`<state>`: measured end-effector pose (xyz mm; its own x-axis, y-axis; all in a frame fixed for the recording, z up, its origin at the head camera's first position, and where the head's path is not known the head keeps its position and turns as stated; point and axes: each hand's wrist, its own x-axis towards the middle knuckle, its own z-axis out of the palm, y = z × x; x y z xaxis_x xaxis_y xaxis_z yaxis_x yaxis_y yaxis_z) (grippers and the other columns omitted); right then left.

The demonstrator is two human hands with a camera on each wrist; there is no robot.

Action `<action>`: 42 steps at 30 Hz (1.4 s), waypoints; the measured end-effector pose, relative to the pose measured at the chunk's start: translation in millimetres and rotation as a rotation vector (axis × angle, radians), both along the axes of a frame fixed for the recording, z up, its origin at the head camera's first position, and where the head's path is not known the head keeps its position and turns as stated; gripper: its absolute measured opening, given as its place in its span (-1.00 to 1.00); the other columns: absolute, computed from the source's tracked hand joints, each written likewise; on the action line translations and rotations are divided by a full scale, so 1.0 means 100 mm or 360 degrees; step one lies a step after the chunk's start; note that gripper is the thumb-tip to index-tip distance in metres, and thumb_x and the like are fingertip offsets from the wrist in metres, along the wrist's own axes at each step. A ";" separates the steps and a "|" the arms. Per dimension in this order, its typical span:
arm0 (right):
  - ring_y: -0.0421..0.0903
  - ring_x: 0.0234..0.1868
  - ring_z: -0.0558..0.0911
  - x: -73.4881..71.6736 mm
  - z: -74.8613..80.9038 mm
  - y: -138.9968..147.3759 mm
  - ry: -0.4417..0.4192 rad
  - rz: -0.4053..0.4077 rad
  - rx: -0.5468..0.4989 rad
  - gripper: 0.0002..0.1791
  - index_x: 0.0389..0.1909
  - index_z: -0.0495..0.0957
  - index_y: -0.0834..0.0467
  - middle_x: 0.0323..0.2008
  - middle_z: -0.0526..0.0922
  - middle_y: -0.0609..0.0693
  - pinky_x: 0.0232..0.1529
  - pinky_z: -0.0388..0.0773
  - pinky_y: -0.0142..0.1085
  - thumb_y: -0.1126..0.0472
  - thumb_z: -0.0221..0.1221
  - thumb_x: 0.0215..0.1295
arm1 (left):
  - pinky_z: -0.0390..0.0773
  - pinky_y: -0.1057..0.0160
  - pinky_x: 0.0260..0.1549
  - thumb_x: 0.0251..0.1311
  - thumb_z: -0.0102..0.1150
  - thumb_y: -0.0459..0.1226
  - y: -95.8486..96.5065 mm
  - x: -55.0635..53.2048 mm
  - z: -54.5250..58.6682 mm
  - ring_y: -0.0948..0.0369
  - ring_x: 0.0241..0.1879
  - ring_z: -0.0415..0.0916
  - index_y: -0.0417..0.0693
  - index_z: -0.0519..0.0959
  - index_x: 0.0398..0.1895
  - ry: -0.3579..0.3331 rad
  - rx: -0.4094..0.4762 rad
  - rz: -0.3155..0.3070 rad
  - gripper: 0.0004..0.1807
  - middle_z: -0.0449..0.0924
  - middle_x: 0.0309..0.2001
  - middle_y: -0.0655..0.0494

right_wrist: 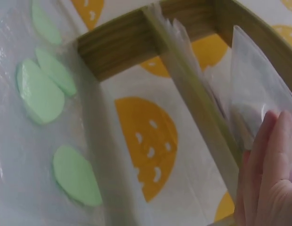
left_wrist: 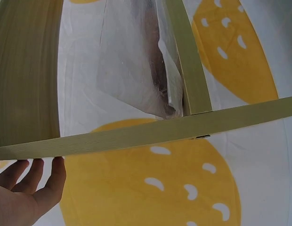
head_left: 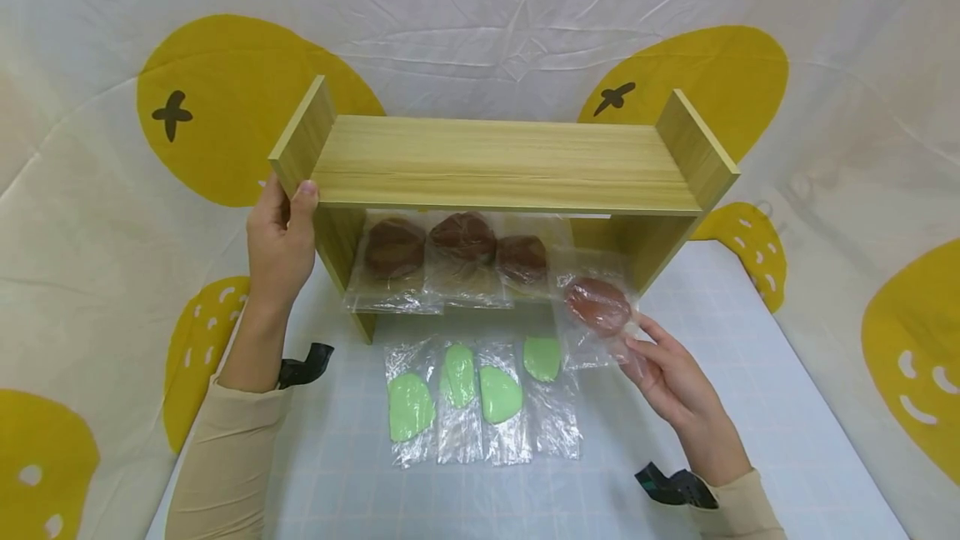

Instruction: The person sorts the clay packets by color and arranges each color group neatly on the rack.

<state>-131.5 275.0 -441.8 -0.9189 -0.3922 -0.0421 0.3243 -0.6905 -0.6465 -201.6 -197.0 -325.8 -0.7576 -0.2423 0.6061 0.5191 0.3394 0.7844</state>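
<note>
My left hand (head_left: 281, 236) grips the left side panel of a small wooden shelf (head_left: 495, 161), thumb at the front edge; in the left wrist view its fingertips (left_wrist: 57, 165) touch the panel's outer face. With my right hand (head_left: 671, 377) I pinch the lower right edge of a clear plastic bag (head_left: 596, 311) that holds a reddish-brown round piece. This bag is at the right front of the lower board. Further left on that board lie three similar bags with dark brown pieces (head_left: 395, 248), side by side. The right wrist view shows the held bag (right_wrist: 259, 80) partly behind my fingers.
On the pale checked table (head_left: 337, 473), before the shelf, lies a row of several clear bags with light green flat pieces (head_left: 501, 395). White cloth with yellow printed shapes (head_left: 247, 107) hangs behind and at both sides. A black strap (head_left: 303, 365) sits at each wrist.
</note>
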 end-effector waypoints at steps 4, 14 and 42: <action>0.01 0.18 0.57 -0.03 0.00 -0.04 -0.0025 -0.0057 -0.0087 -0.55 0.31 0.38 0.30 0.21 0.49 0.19 0.20 0.38 -0.24 0.51 -0.33 0.57 | 0.46 0.29 -0.09 0.48 0.01 -0.17 0.00 0.01 0.00 0.17 -0.08 0.46 -0.06 0.53 0.23 -0.0005 0.0000 0.0006 -0.65 0.56 -0.04 0.10; -0.05 0.25 0.51 -0.08 0.02 -0.19 -0.0230 -0.0294 -0.0119 -0.65 0.26 0.34 0.28 0.31 0.32 0.11 0.28 0.26 -0.31 0.47 -0.16 0.55 | 0.47 0.31 -0.13 0.47 0.01 -0.19 -0.01 -0.01 -0.01 0.17 -0.11 0.47 -0.10 0.54 0.22 0.0025 0.0016 -0.0006 -0.64 0.56 -0.06 0.12; -0.10 -0.24 0.74 0.10 -0.07 -0.34 -0.0119 -0.0063 -0.0011 -0.58 -0.20 0.67 0.31 -0.30 0.72 0.11 -0.14 0.57 -0.44 0.35 -0.20 0.62 | 0.49 0.28 -0.07 0.47 0.03 -0.17 0.00 0.00 0.00 0.17 -0.07 0.48 -0.08 0.53 0.22 0.0001 -0.0001 0.0003 -0.64 0.57 -0.03 0.10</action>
